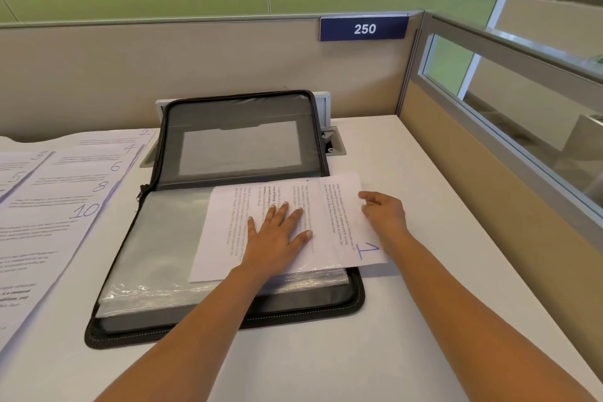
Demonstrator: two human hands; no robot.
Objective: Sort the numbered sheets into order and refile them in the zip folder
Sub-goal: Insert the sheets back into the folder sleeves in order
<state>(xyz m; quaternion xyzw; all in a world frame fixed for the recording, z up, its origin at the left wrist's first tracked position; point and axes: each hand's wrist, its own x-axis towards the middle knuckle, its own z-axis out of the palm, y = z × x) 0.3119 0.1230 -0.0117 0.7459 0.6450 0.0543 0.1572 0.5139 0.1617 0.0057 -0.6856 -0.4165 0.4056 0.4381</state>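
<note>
We reach both bare forearms forward from the bottom of the view, drawing closer together toward the wrists. Our left hand [277,235] lies palm down, fingers straight and spread, pressing flat on the sheet [225,238]. Our right hand [383,212], near it on the right, is knuckles-up with fingers curled, thumb and forefinger pinching that sheet's edge.
</note>
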